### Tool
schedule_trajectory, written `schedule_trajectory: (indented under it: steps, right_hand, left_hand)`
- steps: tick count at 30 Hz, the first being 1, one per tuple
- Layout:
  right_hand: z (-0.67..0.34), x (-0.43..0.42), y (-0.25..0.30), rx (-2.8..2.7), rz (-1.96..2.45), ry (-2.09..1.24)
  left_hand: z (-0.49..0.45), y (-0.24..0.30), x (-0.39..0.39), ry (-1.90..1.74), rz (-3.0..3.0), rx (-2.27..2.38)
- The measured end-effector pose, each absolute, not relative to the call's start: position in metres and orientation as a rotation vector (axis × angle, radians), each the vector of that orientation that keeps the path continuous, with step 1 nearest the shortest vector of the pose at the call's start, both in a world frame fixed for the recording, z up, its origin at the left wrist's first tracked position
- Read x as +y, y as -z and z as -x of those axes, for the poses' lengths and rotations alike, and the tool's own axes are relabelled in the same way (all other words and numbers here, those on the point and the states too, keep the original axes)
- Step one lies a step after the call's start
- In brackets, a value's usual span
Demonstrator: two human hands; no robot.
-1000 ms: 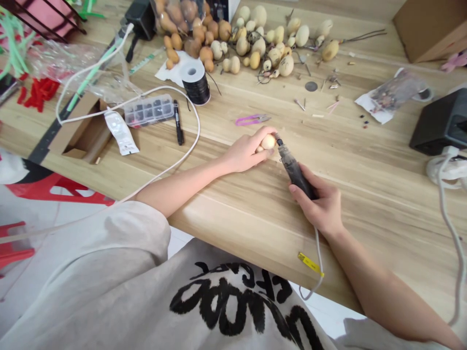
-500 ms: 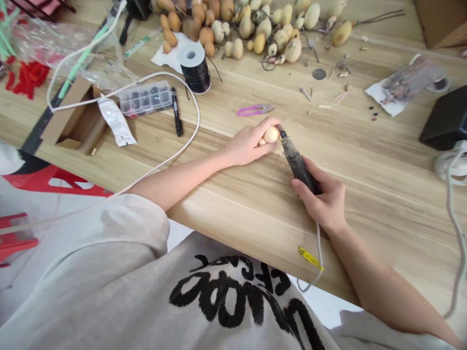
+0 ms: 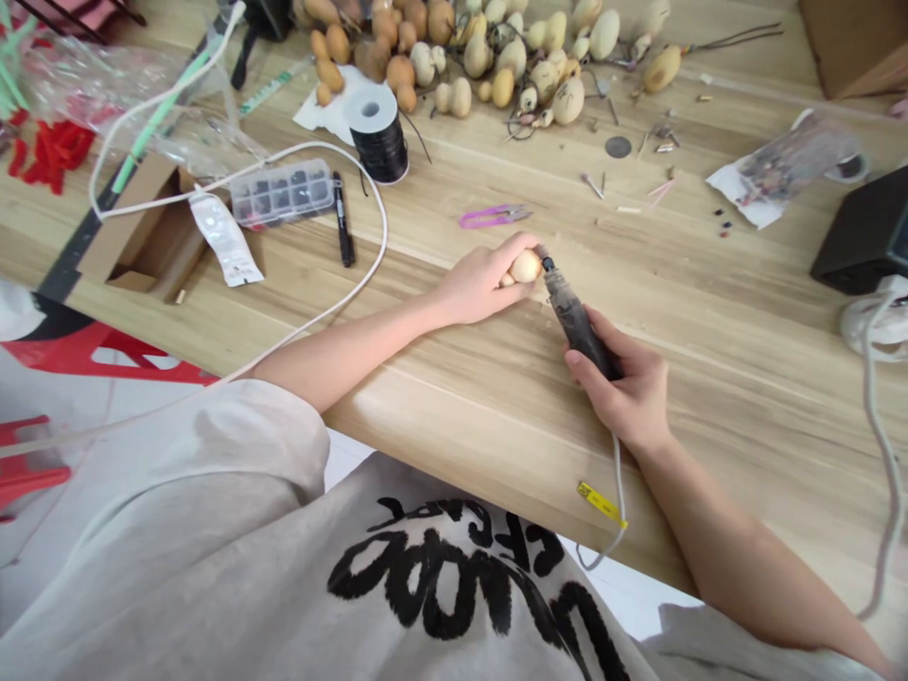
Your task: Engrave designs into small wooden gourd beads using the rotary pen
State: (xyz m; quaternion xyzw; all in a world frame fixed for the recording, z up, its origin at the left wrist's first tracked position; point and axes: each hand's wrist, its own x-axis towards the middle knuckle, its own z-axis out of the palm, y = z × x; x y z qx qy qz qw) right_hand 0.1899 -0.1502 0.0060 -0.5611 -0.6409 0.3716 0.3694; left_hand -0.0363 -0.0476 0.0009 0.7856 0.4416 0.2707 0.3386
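In the middle of the table, my left hand (image 3: 486, 279) is closed around a small pale gourd (image 3: 526, 267), with its round end showing between thumb and fingers. My right hand (image 3: 628, 383) grips a dark corded rotary tool (image 3: 578, 322), tilted with its tip up and left. That tip sits right at the gourd's right side; whether it touches I cannot tell. A pale cord with a yellow tag (image 3: 602, 504) runs down from the tool's rear over the table edge. Purple thread snips (image 3: 495, 216) lie just beyond my left hand.
Many gourds (image 3: 475, 57) are heaped along the back. At left are a spool of black cord (image 3: 378, 137), a marker (image 3: 343, 219), a compartment box (image 3: 284, 192), an open cardboard box (image 3: 146, 232) and a looping white cable (image 3: 387, 222). Right: a bag of beads (image 3: 787, 165) and a black device (image 3: 865, 232).
Both hands keep nearly the same pose, with the tool tip still at the gourd. The whole view has shifted very slightly.
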Motion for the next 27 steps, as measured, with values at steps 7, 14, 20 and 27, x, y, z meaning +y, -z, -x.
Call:
schedule_trajectory:
  steps: [7,14,20,27]
  right_hand:
    - [-0.1887,-0.1491,-0.0078,-1.629,1.454,-0.958]
    - [-0.1890,-0.1492,-0.0069,-1.640,1.451,-0.929]
    - [-0.1899,-0.1493,-0.0041,-1.647,1.433,-0.910]
    - [-0.1913,-0.1493,-0.0019,-1.656,1.427,-0.903]
  left_hand:
    - [0.0368,-0.0005,-0.0482,-0.692,-2.049,1.137]
    - [0.0365,0.0006,-0.0483,-0.668,-2.003,1.134]
    - [0.0374,0.0010,-0.0481,-0.653,-1.991,1.125]
    - [0.0377,0.0031,-0.0477,-0.710,-1.969,1.088]
